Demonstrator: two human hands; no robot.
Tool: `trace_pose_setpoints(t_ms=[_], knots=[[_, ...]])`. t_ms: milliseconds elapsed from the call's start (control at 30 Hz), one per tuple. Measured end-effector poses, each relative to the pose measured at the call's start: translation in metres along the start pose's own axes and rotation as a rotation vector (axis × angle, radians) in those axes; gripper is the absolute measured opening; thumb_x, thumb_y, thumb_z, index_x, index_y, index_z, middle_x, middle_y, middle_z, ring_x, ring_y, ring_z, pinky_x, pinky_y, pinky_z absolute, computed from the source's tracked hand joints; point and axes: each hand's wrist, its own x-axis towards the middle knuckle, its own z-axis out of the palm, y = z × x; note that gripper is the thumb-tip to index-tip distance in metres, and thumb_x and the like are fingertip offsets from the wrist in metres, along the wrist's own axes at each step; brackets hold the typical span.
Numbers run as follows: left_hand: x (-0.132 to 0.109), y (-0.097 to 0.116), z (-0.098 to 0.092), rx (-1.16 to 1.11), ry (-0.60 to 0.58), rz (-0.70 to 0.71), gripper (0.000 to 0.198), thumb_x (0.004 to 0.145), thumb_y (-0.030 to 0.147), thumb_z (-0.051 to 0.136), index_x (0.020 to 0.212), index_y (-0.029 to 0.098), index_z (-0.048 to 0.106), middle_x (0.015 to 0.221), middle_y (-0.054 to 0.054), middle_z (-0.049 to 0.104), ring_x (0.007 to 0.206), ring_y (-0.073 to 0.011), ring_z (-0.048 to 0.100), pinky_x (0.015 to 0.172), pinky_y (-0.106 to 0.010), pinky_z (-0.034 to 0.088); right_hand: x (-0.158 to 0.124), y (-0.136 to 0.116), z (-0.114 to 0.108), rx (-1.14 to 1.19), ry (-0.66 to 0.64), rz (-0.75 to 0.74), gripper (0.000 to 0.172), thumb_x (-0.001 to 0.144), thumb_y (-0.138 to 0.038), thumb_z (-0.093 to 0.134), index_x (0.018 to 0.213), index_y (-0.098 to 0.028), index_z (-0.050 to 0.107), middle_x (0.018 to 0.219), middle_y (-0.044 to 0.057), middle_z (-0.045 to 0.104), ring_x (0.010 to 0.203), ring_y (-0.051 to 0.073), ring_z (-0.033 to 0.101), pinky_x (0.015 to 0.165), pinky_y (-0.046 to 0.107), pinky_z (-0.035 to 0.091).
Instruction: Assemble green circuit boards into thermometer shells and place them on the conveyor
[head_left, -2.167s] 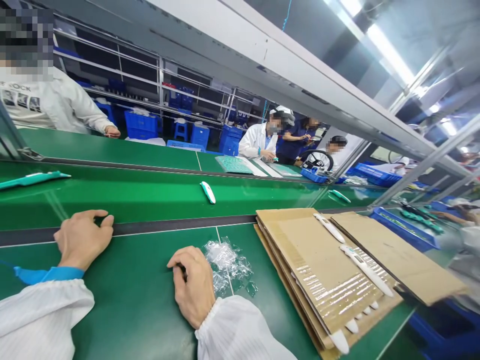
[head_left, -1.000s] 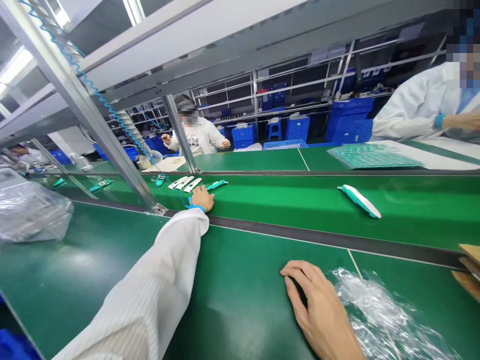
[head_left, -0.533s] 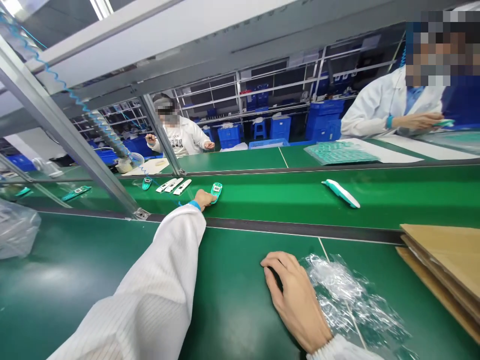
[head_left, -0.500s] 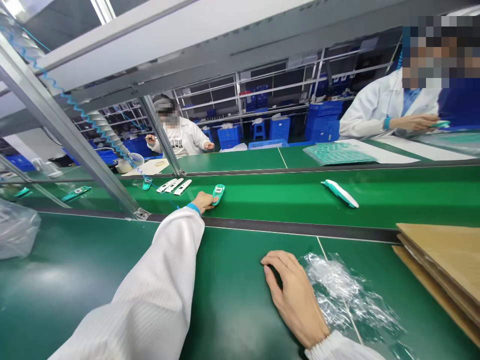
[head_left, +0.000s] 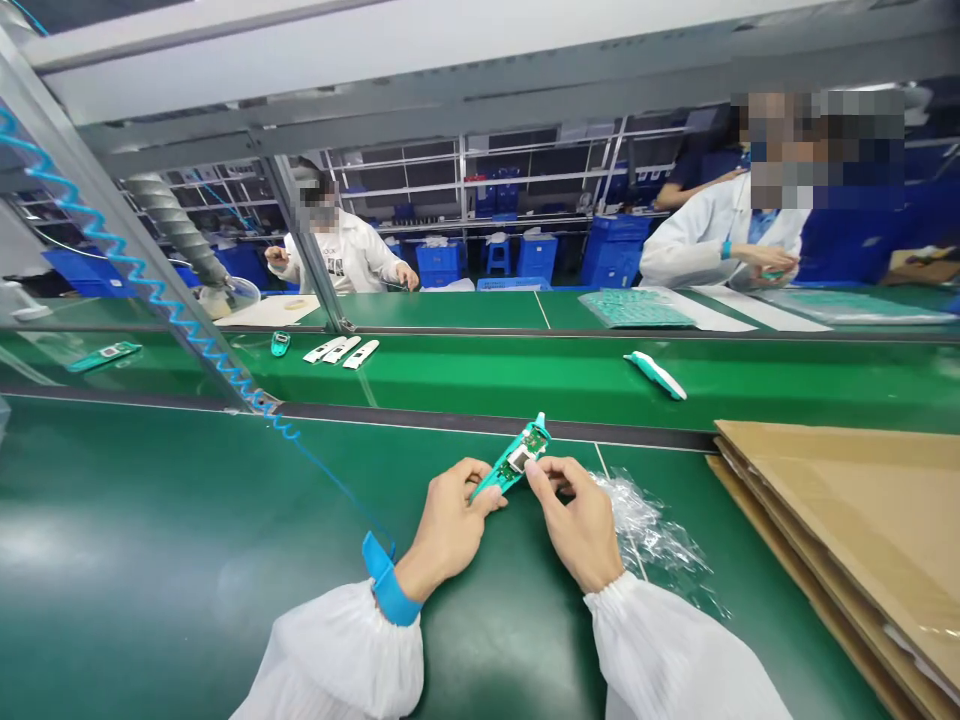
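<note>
My left hand (head_left: 454, 515) grips the lower end of a slim teal device housing (head_left: 487, 484) between thumb and fingers. The housing lies open, so a green circuit board with a small white-framed display shows inside, and a white tip points up and away. On its other side, my right hand (head_left: 577, 515) is closed, thumb and fingers pressing at the display and the near edge. Both hands hold the piece above the green bench, short of the belt. A blue wrist strap (head_left: 391, 580) with a coiled cord is around my left wrist.
On the green belt (head_left: 465, 375) lie several white covers (head_left: 361, 354), teal housings (head_left: 280, 344) and a white-and-teal device (head_left: 656, 376). Crumpled clear plastic bags (head_left: 652, 530) and stacked cardboard (head_left: 840, 500) lie to the right. A metal post (head_left: 142, 220) stands at left. Two co-workers sit opposite.
My left hand has brought the teal housing from the belt back over the bench. My right hand has risen from the bench and closed on the housing too.
</note>
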Motion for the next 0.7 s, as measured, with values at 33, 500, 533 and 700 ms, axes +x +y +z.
trace_pose_setpoints(t_ms=[33,500,533,700], knots=[[-0.002,0.0,0.001,0.055,-0.004,0.017,0.006,0.081,0.023,0.07,0.086,0.022,0.067,0.084,-0.004,0.073,0.085,-0.0236,0.074,0.078,-0.034,0.053,0.0,0.001,0.0,0.021,-0.006,0.028,0.035,0.092,-0.052,0.06,0.087,-0.019,0.07,0.084,0.003,0.068,0.071,0.015,0.057,0.07,0.031,0.046],[0.01,0.002,-0.023,-0.554,-0.001,-0.157,0.043,0.072,0.048,0.087,0.092,0.017,0.065,0.088,-0.009,0.076,0.086,-0.0196,0.073,0.095,-0.039,0.055,0.02,-0.005,-0.069,-0.602,-0.072,0.164,0.027,0.079,-0.04,0.056,0.057,-0.024,0.054,0.058,0.003,0.062,0.056,0.02,0.054,0.058,0.032,0.036],[0.009,0.003,-0.024,-0.579,-0.013,-0.151,0.041,0.073,0.046,0.087,0.092,0.016,0.065,0.088,-0.009,0.076,0.085,-0.0185,0.072,0.095,-0.038,0.054,0.023,0.003,-0.076,-0.719,-0.121,0.221,0.027,0.077,-0.041,0.058,0.056,-0.024,0.054,0.056,0.003,0.062,0.054,0.02,0.054,0.057,0.033,0.035],[0.009,0.004,-0.022,-0.648,-0.084,-0.125,0.036,0.078,0.04,0.084,0.097,0.016,0.065,0.09,-0.008,0.076,0.085,-0.0157,0.07,0.091,-0.034,0.054,0.019,0.034,-0.079,-0.817,-0.081,0.144,0.025,0.081,-0.049,0.059,0.081,-0.024,0.062,0.082,0.006,0.073,0.074,0.028,0.066,0.063,0.038,0.042]])
